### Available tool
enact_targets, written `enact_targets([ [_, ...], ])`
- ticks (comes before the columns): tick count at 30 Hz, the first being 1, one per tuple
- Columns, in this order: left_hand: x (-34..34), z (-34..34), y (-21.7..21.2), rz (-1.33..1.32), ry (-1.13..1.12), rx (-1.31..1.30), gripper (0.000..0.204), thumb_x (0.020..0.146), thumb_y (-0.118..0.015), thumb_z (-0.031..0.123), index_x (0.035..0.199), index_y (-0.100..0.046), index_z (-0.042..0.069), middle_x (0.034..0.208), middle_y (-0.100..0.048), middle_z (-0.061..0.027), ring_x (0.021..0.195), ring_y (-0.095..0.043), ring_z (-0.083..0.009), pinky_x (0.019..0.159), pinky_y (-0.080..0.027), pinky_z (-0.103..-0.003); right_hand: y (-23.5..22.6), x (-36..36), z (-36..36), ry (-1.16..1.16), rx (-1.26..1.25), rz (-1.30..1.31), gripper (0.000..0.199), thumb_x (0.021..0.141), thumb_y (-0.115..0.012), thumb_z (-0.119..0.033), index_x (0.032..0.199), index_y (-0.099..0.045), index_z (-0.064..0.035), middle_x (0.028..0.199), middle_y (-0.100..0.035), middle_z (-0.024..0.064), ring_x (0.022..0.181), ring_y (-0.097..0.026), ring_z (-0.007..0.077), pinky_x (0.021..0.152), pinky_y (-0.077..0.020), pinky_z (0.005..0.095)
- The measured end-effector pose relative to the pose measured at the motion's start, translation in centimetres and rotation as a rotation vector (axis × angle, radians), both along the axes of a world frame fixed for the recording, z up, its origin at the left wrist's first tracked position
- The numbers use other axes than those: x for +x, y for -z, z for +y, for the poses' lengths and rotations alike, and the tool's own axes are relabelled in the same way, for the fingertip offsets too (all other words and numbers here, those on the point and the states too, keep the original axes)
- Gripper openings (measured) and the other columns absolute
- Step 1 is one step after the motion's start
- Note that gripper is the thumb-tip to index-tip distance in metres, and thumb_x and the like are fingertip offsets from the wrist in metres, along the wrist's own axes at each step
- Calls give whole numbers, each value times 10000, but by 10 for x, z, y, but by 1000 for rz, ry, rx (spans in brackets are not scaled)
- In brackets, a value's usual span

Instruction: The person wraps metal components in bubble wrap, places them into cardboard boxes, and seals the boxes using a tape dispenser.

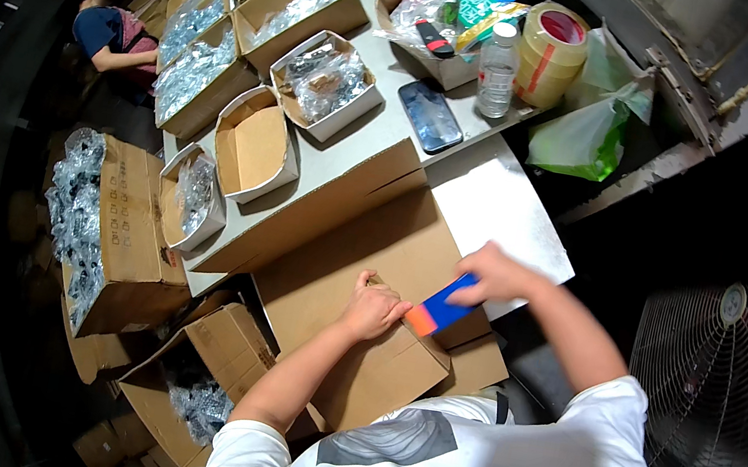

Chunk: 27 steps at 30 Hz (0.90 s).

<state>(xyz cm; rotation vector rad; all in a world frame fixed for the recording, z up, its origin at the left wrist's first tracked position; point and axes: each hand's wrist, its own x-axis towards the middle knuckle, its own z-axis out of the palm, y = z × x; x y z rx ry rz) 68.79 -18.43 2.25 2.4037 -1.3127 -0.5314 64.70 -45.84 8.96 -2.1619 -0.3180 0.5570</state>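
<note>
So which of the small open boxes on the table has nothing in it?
The small open box nearest the table's middle: only bare cardboard shows inside; the others hold clear-wrapped parts.

Big brown carton [356, 280] front-centre, closed. Open cartons w/ clear bagged parts [309, 0] along worktop's left side; one empty open box [255, 146]. Dark phone screen [429, 116] nr clear bottle w/ label [498, 69].

Closed carton [353, 299]: plain brown. Tool [438, 310] held in the right hand [495, 276]: blue body, orange end. Table [360, 142]: pale grey. Tape roll [550, 53]: tan with red core. Plastic bag [583, 135]: green. Phone [429, 116]: dark blue.
</note>
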Motion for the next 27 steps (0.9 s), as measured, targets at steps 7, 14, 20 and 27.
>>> enact_targets([
  [7, -2, -4, -14, 147, 20, -1, 315, 922, -407, 359, 945, -645, 154, 889, -620, -44, 950, -557, -218, 1006, -181, -555, 41, 33, -20, -146, -421, -155, 366, 662, -644, -488, 705, -662, -125, 673, -642, 84, 704, -627, 246, 839, -332, 385],
  [14, -31, -42, -47, -19, 254, 465, 694, 819, -346, 685, 1020, -670, 106, 1051, -625, -73, 1188, -437, -220, 1050, -37, -622, 40, 32, 46, -126, -1004, -437, 146, 757, -581, -256, 722, -686, -161, 693, -665, 61, 706, -640, 206, 830, -348, 366],
  [20, -47, -62, -30, 92, 195, 617, 825, 803, -250, 745, 1038, -682, 83, 1136, -610, -102, 1319, -291, -275, 1071, 19, -601, 5, 40, -15, 432, -796, -623, 251, 715, -692, -349, 726, -597, -116, 713, -610, 49, 731, -590, 214, 740, -357, 407],
  [27, -129, 21, -1, 140, -487, 231, 693, 833, -449, 580, 1373, -377, 152, 1456, -279, -26, 1379, -151, -288, 1070, -45, -606, 111, -28, -16, 569, -740, -300, 375, 721, -705, -184, 1038, -526, -95, 1082, -511, 112, 1053, -474, 284, 851, -335, 469],
])
